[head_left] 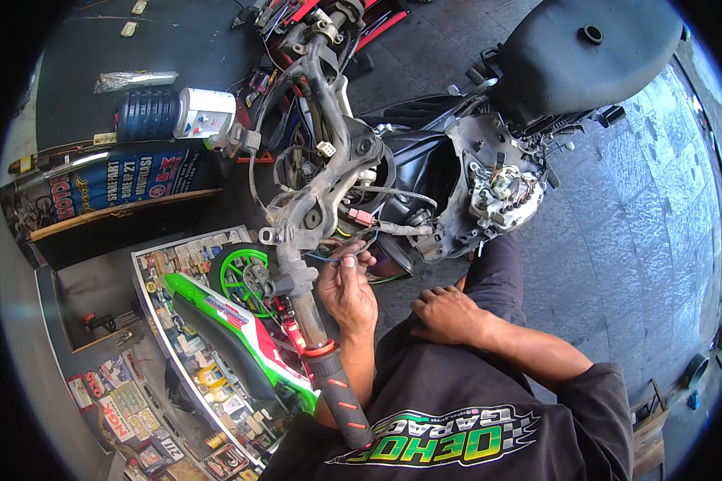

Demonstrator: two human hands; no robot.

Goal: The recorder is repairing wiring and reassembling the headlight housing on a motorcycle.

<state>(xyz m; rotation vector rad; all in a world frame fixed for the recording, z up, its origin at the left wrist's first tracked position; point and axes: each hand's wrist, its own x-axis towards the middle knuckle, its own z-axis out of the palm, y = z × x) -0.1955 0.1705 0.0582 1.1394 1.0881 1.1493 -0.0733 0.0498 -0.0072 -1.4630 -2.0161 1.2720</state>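
My left hand (pixel 347 293) pinches a thin dark blue wire (pixel 327 258) beside the bare motorcycle handlebar (pixel 305 216). Just above it, a red connector (pixel 361 217) sits on the wiring, and a white connector (pixel 326 149) hangs higher up. The black rubber grip (pixel 337 393) with red inserts reaches down past my left forearm. My right hand (pixel 449 313) lies on my dark-clothed thigh with loosely curved fingers, holding nothing visible. To the upper right are a dark front body shell (pixel 417 176), an exposed gauge unit with wiring (pixel 501 196) and a black fuel tank (pixel 586 56).
A green and white motorcycle (pixel 225 313) stands at lower left beside a display case (pixel 168 264) of small parts. A water jug (pixel 144 114), white dispenser (pixel 204 112) and printed blue banner (pixel 128 180) are at upper left. Red tool trays (pixel 377 24) lie at top; grey tiled floor spreads right.
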